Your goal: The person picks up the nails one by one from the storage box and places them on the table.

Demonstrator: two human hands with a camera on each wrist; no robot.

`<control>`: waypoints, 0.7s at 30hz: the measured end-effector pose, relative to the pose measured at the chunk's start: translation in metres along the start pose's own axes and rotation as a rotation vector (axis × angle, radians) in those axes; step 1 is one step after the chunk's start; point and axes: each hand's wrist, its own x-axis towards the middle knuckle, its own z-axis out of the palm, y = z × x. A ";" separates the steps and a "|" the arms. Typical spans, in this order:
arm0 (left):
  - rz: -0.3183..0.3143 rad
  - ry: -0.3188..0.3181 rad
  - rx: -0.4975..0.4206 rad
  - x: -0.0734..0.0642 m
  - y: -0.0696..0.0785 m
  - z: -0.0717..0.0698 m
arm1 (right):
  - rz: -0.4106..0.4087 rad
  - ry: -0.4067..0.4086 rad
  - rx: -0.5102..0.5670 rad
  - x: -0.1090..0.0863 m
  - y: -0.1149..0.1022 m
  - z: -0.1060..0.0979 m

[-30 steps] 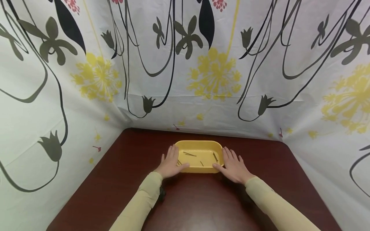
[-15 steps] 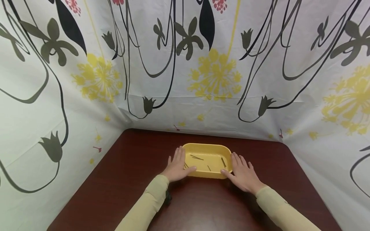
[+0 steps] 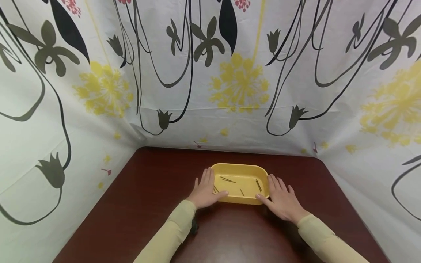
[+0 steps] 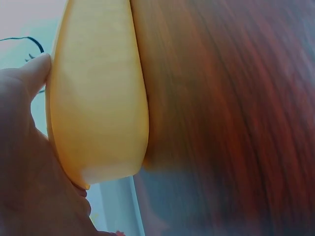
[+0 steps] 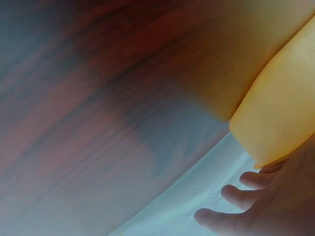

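A shallow yellow tub [image 3: 240,200] with rounded corners stands on the dark table between both hands. Several thin dark sticks [image 3: 227,179] lie scattered on its floor. My left hand [image 3: 204,191] touches the tub's left end with straight fingers, its thumb at the near rim. On the opposite end, my right hand [image 3: 284,200] lies with straight, slightly spread fingers, thumb at the near right corner. From the left wrist, the tub's side wall [image 4: 98,93] fills the space beside the thumb. The right wrist view shows fingers [image 5: 241,196] spread past the tub's end.
The reddish-brown, glossy table [image 3: 158,190] has rounded far corners. White cloth [image 3: 184,128] printed with flowers hangs close behind it and along both sides. A small dark object [image 3: 194,227] shows beneath the left sleeve.
Both hands and the tub between them have slid to the right and a little nearer to me, more slowly in the last half second. The sticks keep about the same places inside.
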 end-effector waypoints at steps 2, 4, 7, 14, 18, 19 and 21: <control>0.000 0.003 0.000 0.000 0.001 0.003 | 0.000 0.000 0.001 -0.002 0.001 -0.001; -0.001 0.007 0.019 0.000 0.003 0.006 | 0.003 -0.006 0.001 -0.005 0.003 -0.002; -0.001 0.026 0.037 0.000 0.009 0.010 | 0.010 -0.020 0.004 -0.008 0.007 -0.004; -0.038 0.046 0.079 -0.001 0.024 0.007 | 0.012 -0.041 0.007 -0.009 0.013 -0.009; -0.044 0.011 0.099 0.002 0.026 0.000 | 0.013 -0.050 -0.004 -0.007 0.013 -0.013; -0.044 -0.001 0.104 0.003 0.027 -0.002 | 0.013 -0.052 -0.005 -0.006 0.013 -0.013; -0.043 -0.014 0.098 0.005 0.026 -0.005 | 0.011 -0.057 -0.006 -0.005 0.012 -0.013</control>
